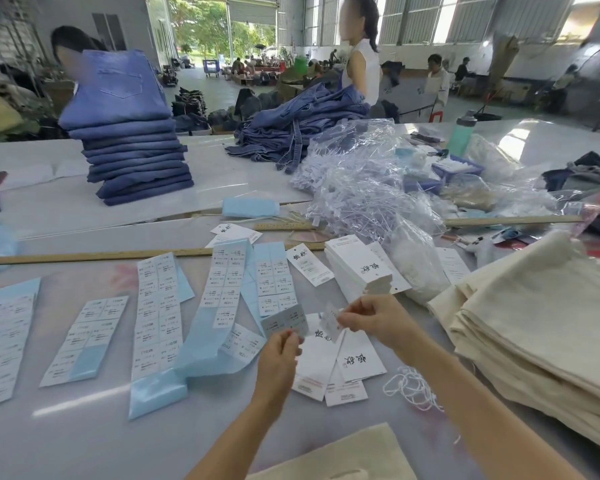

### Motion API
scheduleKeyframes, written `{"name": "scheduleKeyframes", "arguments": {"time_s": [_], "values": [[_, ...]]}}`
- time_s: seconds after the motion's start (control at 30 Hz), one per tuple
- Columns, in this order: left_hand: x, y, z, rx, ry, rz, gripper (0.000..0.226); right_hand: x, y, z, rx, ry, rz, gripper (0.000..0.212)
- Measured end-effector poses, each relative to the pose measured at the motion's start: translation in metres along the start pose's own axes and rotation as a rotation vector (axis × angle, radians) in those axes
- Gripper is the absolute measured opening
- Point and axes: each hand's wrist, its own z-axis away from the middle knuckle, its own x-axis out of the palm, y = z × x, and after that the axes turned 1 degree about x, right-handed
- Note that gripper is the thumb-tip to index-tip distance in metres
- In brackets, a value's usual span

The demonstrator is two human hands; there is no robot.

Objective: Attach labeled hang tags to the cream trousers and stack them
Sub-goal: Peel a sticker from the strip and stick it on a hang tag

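Observation:
My left hand [280, 355] pinches a small sticker backing sheet [284, 320] above the table. My right hand [371, 317] pinches a small white label sticker [330, 319] just right of that sheet. Below the hands lie a few white hang tags [361, 358] with black characters. A thick stack of hang tags [357, 268] sits behind them. Folded cream trousers [541, 337] are piled at the right. Another cream piece [354, 455] lies at the near edge. White strings [411, 386] lie beside the tags.
Long blue-backed label strips [153, 306] cover the table's left and middle. A wooden ruler [97, 257] runs across behind them. A heap of plastic tag fasteners [357, 181], folded blue jeans [132, 140], a bottle [462, 131] and small trays stand farther back. People work beyond the table.

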Motion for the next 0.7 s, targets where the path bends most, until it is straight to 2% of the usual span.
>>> {"name": "scheduleKeyframes", "arguments": {"time_s": [0.07,0.17,0.43,0.57,0.7], "values": [[0.003,0.011,-0.006,-0.073,-0.090,0.089,0.023,0.000,0.003,0.000,0.105,-0.071,-0.040,0.009],[0.008,0.014,-0.008,-0.112,-0.178,0.102,0.036,-0.001,0.006,-0.004,0.183,-0.095,-0.074,0.010],[0.002,0.004,-0.015,-0.054,-0.097,0.054,0.024,0.008,0.015,-0.027,0.232,-0.040,-0.055,0.009],[0.000,-0.005,-0.021,-0.073,-0.010,-0.146,0.018,0.019,0.026,-0.040,0.277,-0.043,0.020,0.015],[0.004,-0.018,-0.023,-0.175,0.036,-0.372,0.031,0.037,0.040,-0.050,0.294,-0.044,0.139,0.009]]}}
